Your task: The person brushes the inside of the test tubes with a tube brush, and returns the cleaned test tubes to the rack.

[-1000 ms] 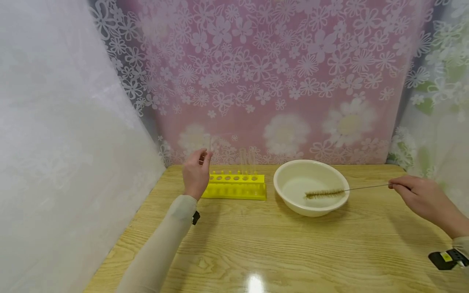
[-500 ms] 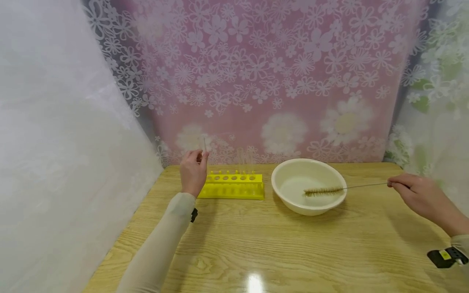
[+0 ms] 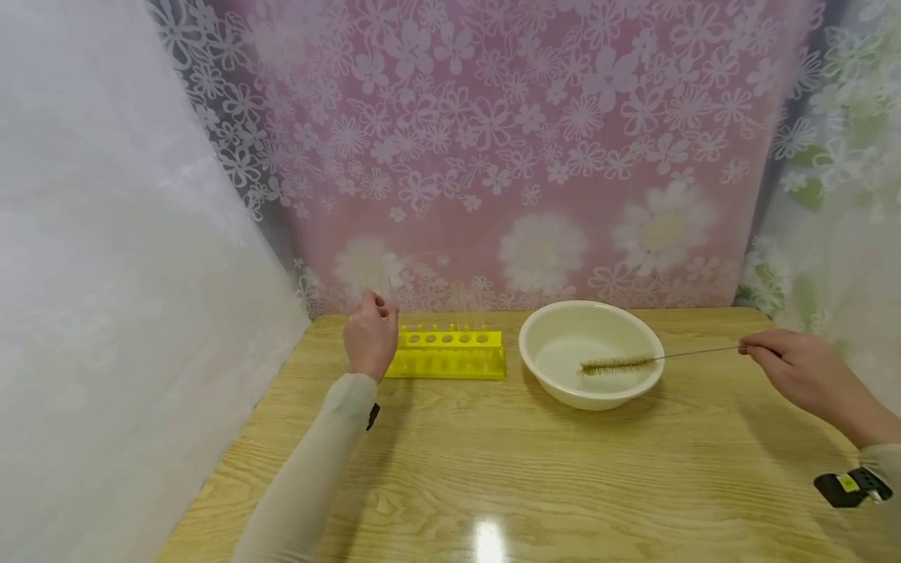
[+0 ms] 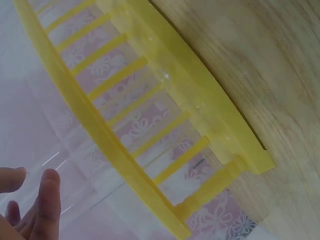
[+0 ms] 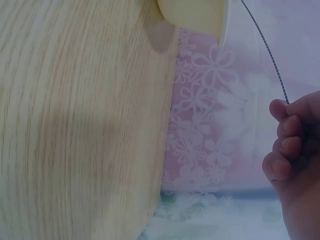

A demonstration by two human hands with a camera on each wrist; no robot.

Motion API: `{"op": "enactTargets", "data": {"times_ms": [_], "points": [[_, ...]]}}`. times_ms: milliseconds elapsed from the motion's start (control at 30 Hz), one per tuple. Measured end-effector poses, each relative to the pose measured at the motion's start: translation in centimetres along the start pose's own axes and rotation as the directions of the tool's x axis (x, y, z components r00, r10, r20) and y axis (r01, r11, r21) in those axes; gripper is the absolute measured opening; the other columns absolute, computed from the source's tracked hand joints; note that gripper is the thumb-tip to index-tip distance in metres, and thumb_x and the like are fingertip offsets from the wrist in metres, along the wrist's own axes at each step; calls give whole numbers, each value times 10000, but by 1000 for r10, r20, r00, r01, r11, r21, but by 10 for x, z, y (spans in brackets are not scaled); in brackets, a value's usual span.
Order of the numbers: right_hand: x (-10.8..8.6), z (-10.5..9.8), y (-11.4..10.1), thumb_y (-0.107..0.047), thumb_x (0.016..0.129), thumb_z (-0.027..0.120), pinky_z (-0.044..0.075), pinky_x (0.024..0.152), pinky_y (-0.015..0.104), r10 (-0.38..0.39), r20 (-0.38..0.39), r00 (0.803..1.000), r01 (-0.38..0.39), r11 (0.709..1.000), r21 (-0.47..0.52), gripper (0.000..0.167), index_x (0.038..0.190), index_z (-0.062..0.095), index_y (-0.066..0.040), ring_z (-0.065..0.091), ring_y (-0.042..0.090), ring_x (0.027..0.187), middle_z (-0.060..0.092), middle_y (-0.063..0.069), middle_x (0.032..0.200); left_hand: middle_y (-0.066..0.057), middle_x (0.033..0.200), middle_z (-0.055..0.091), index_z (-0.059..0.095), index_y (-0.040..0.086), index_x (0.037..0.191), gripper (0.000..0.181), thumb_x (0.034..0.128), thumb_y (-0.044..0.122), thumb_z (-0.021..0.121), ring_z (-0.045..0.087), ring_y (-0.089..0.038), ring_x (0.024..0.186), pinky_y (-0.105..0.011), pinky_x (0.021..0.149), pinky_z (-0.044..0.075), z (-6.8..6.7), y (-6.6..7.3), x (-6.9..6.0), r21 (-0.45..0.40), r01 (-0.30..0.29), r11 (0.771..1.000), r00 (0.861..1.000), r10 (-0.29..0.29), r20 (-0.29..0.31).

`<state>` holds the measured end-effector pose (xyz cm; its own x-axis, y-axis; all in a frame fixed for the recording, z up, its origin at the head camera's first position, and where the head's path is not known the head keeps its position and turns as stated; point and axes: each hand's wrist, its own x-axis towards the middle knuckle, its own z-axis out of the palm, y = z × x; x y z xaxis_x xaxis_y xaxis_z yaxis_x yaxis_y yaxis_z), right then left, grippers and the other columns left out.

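My left hand [image 3: 371, 335] is at the left end of the yellow test tube rack [image 3: 450, 365]. In the left wrist view, a clear test tube [image 4: 56, 159] runs between my thumb and fingers, and its faint outline leads towards the rack; how far it is in is hard to tell. More clear test tubes [image 3: 468, 301] stand upright in the rack's right part. My right hand [image 3: 809, 375] pinches the thin twisted-wire handle of a test tube brush [image 3: 619, 365]. The brush's tan bristles lie across the white basin [image 3: 556, 395]. In the right wrist view, only the wire handle [image 5: 270, 50] shows.
The basin stands right of the rack on a wood-grain table [image 3: 436, 469]. A pink flowered curtain [image 3: 457, 156] hangs behind the table. White sheeting [image 3: 141, 234] lines the left side, and a green-patterned sheet [image 3: 838, 195] the right.
The left hand's test tube showed above the fingers half a second ago and now sits lower and fainter. The right hand and brush hold almost still; the view has shifted slightly.
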<state>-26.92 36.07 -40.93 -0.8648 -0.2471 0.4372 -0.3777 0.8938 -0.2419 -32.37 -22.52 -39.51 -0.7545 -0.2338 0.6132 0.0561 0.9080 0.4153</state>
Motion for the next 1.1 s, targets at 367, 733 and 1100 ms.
{"op": "enactTargets", "data": {"times_ms": [367, 733, 1100], "points": [[4, 2, -3, -81, 1032, 523, 505, 749, 588, -6, 26, 1000, 5, 1000, 24, 264, 1169, 675, 86, 632, 490, 1002, 701, 266, 1093, -90, 672, 601, 504, 79, 950, 233, 1003, 266, 632, 497, -194, 426, -324, 428, 429, 2, 0, -1, 106, -52, 993, 998, 47, 50], [12, 10, -8, -44, 1007, 543, 537, 689, 526, -79, 51, 996, 77, 996, 41, 234, 1137, 694, 80, 679, 430, 931, 738, 202, 1030, -99, 661, 584, 536, 40, 930, 238, 990, 239, 651, 516, -208, 447, -344, 444, 458, 2, -4, -7, 69, -93, 993, 995, 91, 28], [16, 10, -10, -56, 1006, 558, 472, 585, 298, -82, 51, 995, 81, 996, 29, 207, 1101, 717, 36, 687, 313, 839, 741, 172, 1020, -52, 677, 534, 528, 67, 885, 265, 1006, 287, 616, 462, -180, 468, -316, 464, 398, -3, -2, -16, 45, -143, 989, 989, 141, 46]]}}
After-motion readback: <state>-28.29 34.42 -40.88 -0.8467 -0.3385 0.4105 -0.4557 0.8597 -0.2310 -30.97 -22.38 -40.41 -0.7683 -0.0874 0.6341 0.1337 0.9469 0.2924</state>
